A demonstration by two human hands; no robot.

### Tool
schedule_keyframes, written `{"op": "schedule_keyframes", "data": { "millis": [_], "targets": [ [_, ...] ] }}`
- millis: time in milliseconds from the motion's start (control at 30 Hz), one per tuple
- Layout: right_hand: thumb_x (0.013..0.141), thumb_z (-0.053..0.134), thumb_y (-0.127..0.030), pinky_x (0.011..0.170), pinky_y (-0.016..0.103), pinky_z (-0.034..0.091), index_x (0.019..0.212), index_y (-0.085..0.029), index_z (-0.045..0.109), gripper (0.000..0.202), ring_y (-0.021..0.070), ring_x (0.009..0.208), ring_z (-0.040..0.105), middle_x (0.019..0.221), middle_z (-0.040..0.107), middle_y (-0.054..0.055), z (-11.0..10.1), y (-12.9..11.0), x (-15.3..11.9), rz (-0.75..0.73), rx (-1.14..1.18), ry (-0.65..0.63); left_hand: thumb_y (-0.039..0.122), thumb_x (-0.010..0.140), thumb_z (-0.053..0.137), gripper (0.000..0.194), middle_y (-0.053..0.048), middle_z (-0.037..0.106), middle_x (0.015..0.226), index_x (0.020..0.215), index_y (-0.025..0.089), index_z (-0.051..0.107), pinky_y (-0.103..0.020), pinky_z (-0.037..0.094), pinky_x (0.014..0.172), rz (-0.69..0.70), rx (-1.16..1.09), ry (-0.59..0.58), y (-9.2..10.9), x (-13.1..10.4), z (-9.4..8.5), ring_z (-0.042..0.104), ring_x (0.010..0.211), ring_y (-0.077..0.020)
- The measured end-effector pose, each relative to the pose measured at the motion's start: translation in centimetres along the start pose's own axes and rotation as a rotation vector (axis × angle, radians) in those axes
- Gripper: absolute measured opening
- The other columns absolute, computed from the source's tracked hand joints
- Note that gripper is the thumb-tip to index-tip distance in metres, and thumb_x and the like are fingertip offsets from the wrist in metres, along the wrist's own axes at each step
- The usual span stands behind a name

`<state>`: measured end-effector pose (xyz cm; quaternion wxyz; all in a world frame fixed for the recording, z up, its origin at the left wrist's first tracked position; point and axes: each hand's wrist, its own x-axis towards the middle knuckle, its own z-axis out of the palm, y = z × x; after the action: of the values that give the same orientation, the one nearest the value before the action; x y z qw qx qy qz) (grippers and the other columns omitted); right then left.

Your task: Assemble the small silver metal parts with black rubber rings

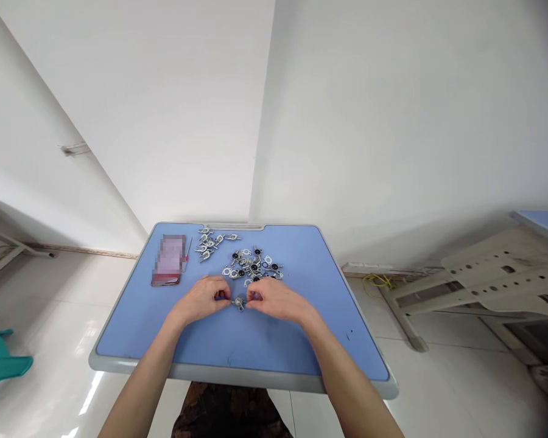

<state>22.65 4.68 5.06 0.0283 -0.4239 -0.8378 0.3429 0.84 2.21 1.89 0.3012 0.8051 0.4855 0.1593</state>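
A small silvery metal part (240, 303) with a rounded middle is between my hands, at or just above the blue desk top (274, 347). My left hand (205, 298) is closed, its thumb and fingertips pinching the left end of the part. On the opposite end, my right hand (273, 298) is closed in a similar pinch. Just beyond my fingers lies a loose pile of metal parts with round black caps (254, 267). Flat oval metal plates with holes (268, 260) are mixed among them. Fine details of the held part are too small to make out.
At the desk's back left sits a cluster of similar metal pieces (205, 245). A phone (170, 258) and a thin red-and-clear screwdriver-like tool (187, 254) lie left of it. A white wall (369, 121) stands behind. A teal stool (4, 362) is on the floor at left.
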Motion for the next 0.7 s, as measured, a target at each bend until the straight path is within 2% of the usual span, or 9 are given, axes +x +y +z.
{"op": "schedule_keyframes", "data": {
  "millis": [100,233,533,700],
  "targets": [
    [0.080,0.056,-0.026,0.057,0.024,0.031,0.074,-0.019,0.064,0.012,0.0134,0.065,0.052,0.072,0.062,0.000,-0.7,0.8,-0.4,0.046,-0.001,0.058,0.019,0.078,0.059,0.005,0.000,0.060,0.079,0.077,0.019,0.063,-0.025,0.043,0.071,0.006,-0.005,0.008,0.0,0.0,0.0,0.055,0.072,-0.0135],
    [0.081,0.054,-0.024,0.059,0.026,0.031,0.080,-0.019,0.065,0.012,0.0145,0.066,0.052,0.074,0.062,0.002,-1.6,2.3,-0.8,0.182,-0.085,0.166,0.019,0.079,0.058,0.005,0.000,0.060,0.078,0.078,0.019,0.063,-0.024,0.042,0.068,0.009,-0.024,0.019,-0.1,0.0,0.0,0.054,0.070,-0.0129],
    [0.080,0.054,-0.017,0.057,0.028,0.026,0.079,-0.019,0.061,0.007,0.0193,0.074,0.057,0.079,0.065,0.006,-0.3,1.5,-0.3,0.241,-0.288,0.107,0.021,0.080,0.057,0.005,0.001,0.059,0.078,0.079,0.019,0.062,-0.023,0.042,0.065,0.006,-0.030,0.020,-0.1,0.0,-0.1,0.054,0.069,-0.0124],
    [0.078,0.052,-0.014,0.056,0.029,0.026,0.076,-0.018,0.059,0.008,0.0192,0.072,0.056,0.077,0.066,0.006,-0.2,1.6,-0.3,0.206,-0.262,0.093,0.022,0.081,0.057,0.005,0.001,0.059,0.077,0.080,0.019,0.062,-0.024,0.042,0.065,-0.002,-0.014,0.018,0.0,0.0,-0.2,0.054,0.069,-0.0129]
  ]
}}
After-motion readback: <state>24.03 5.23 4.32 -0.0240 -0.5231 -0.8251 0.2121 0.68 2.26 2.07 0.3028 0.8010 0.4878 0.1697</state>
